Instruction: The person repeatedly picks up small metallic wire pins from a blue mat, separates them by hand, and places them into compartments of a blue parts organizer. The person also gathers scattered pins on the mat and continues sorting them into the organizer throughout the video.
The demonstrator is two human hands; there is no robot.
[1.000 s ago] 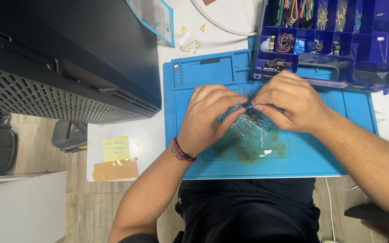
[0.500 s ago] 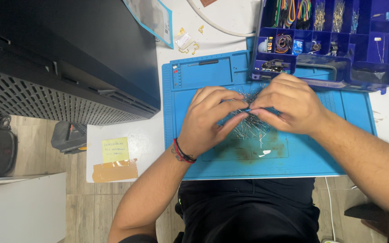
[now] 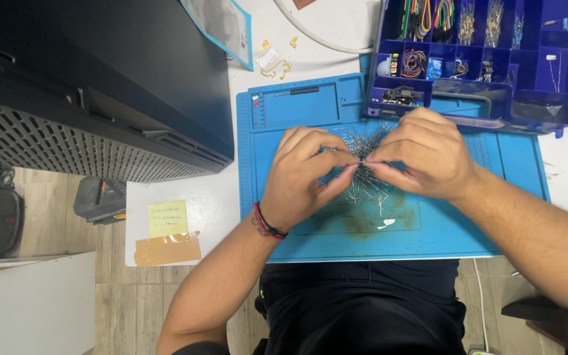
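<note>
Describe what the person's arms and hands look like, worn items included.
Both forearms are bare, with no sleeves reaching them. The left hand has a red and black corded bracelet around its wrist. The right hand shows no ring, watch or band. Neither hand wears a glove. The person wears a black top.

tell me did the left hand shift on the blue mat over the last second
No. The left hand is over the same part of the blue mat, fingertips meeting the right hand above the pile of thin metal leads.
</note>
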